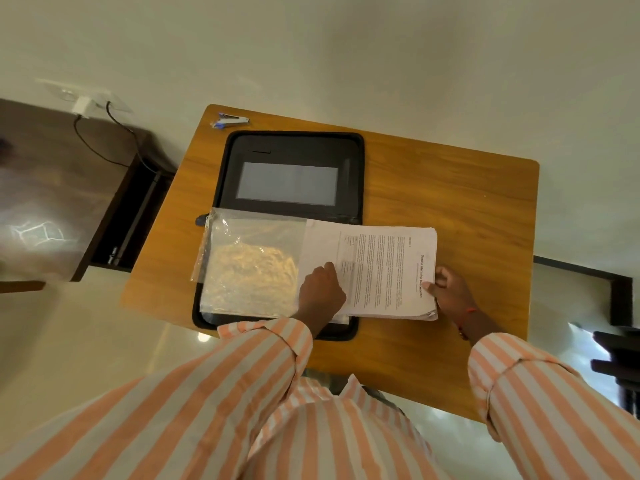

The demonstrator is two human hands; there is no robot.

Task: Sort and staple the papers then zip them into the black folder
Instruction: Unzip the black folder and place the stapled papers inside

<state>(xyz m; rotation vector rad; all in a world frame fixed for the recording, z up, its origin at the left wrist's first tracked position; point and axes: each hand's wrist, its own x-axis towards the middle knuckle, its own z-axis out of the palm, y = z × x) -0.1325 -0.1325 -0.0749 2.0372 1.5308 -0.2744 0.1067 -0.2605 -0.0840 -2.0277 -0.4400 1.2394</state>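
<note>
Papers (384, 271) lie stacked across the near half of the open black folder (294, 147), their right end jutting onto the table (450, 202) towards its right edge. My right hand (450, 294) pinches that end, thumb on top. My left hand (322, 289) presses on the sheets, just beside a clear plastic sleeve (249, 265). A stapler (230, 120) sits at the table's far left corner.

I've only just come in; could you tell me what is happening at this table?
A person is handling a stack of papers lying half on the open black folder. The right hand grips its right edge; the left hand rests on the page. The stapler lies untouched at the far corner of the table.
</note>
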